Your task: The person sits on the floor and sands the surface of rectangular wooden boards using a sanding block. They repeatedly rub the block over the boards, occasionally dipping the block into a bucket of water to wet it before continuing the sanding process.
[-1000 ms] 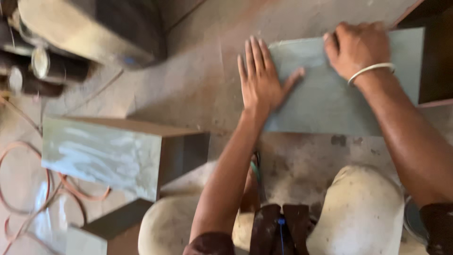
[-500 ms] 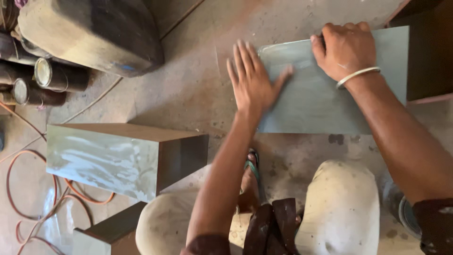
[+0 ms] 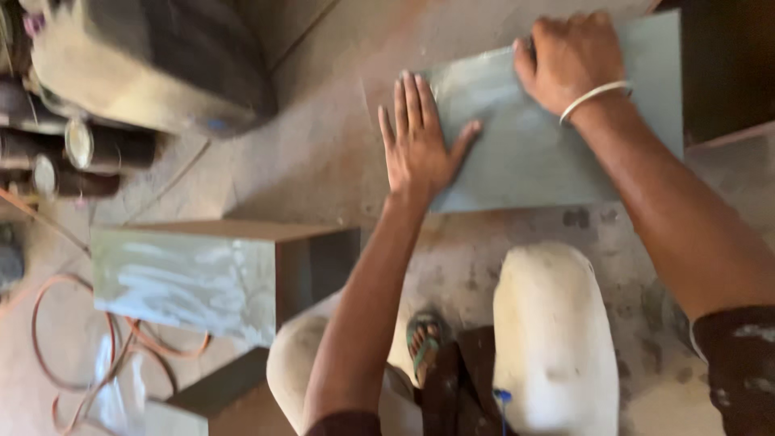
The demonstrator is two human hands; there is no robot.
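1. Here, the left hand (image 3: 420, 141) is lying flat and open, fingers spread, with its palm and thumb pressing on the left edge of a grey-green tile (image 3: 533, 153) that is lying flat on the dusty floor (image 3: 323, 161).
2. The right hand (image 3: 569, 60) is resting on the tile's far edge with its fingers curled under in a loose fist; whether it is gripping the edge or only pressing on it, I cannot tell.
3. A pale bangle (image 3: 593, 95) is sitting on the right wrist, just below that hand.
4. The tile is lying in front of the person's knees, its near edge running just beyond the pale trouser knee (image 3: 553, 323) on the right side.
5. A sandalled foot (image 3: 425, 343) is showing between the two knees, low in the view.
6. To the left, well apart from the hands, a stack of similar tiles (image 3: 194, 278) is standing on the floor, its greenish top face smeared with white.
7. An orange hose or cable (image 3: 73, 339) is curling on the floor beside and under that stack.
8. At the upper left, a large rounded dirty container (image 3: 153, 64) is lying on its side, with dark pipes or cylinders (image 3: 81, 149) stacked just beside it.
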